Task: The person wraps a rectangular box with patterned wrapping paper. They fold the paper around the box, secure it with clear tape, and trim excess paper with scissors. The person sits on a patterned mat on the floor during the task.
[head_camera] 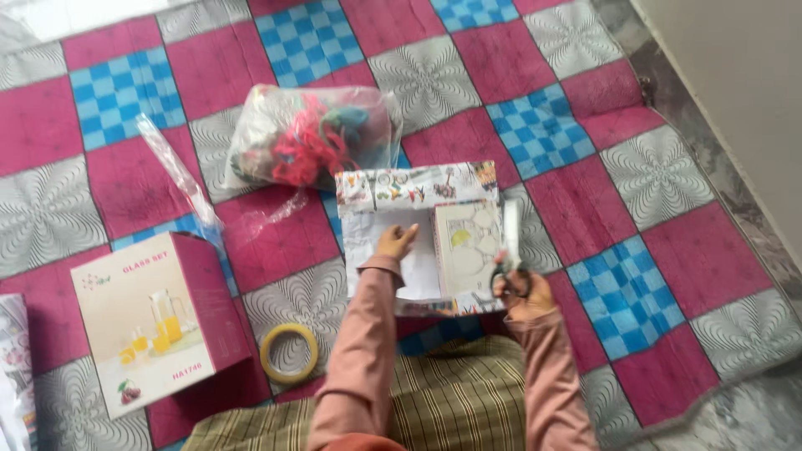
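— You were standing right there. What were the hands doing?

— The person sat on a patchwork quilt [652, 250] of magenta, blue-checked and grey swirled squares. The right hand [522, 294] was closed around the handles of a pair of scissors [510, 242], blades pointing away from the body along the right edge of a box partly wrapped in printed paper [422, 230].

— And the other hand?

— The left hand [394, 242] lay on the white middle of that box, fingers loosely curled, pressing down more than gripping. I couldn't tell whether it pinched the paper.

— Where was the box itself?

— Directly ahead of the person's knees, on the quilt, between the two forearms in their pink sleeves. The patterned paper was folded over its far edge, and a flap with pale drawings lay on its right half, just beside the scissors.

— Anything else around?

— A clear plastic bag of red and teal yarn-like stuff [313, 138] sat just beyond the box, touching its far left corner or nearly so. A strip of crumpled clear plastic [180, 175] trailed off to the left of it. Nearer the person, on the left, stood a maroon and cream carton picturing a jug and glasses [154, 321], and a roll of yellowish tape [289, 352] lay flat between that carton and the left elbow.
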